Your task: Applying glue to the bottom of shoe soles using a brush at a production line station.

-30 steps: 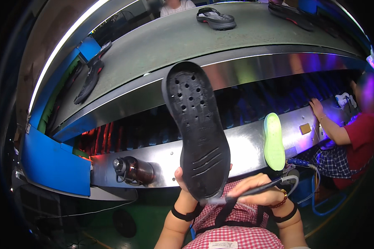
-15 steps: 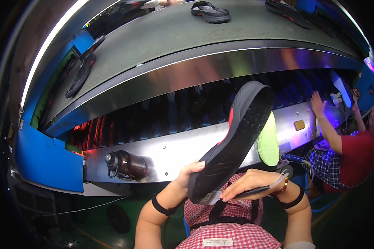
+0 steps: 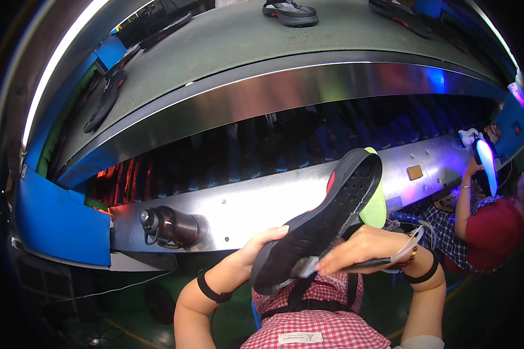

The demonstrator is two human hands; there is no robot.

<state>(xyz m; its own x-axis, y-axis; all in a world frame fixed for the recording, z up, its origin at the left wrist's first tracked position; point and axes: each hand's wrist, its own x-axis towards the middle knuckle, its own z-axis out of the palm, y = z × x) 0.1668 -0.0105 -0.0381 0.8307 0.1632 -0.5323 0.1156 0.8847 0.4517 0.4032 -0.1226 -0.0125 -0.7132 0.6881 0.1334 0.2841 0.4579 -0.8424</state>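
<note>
The left hand (image 3: pixel 261 247) is clamped on the left edge of the black sole (image 3: pixel 323 218), on the near side of the bench (image 3: pixel 256 203), and the right hand (image 3: pixel 361 250) grips the brush (image 3: pixel 304 267), which could skid onto the apron (image 3: pixel 314 323) if that one-sided hold lets the sole twist.

Dark green floor (image 3: pixel 119 299), blue panel (image 3: pixel 64 224) at left, white light strip (image 3: pixel 53 61) above.
</note>
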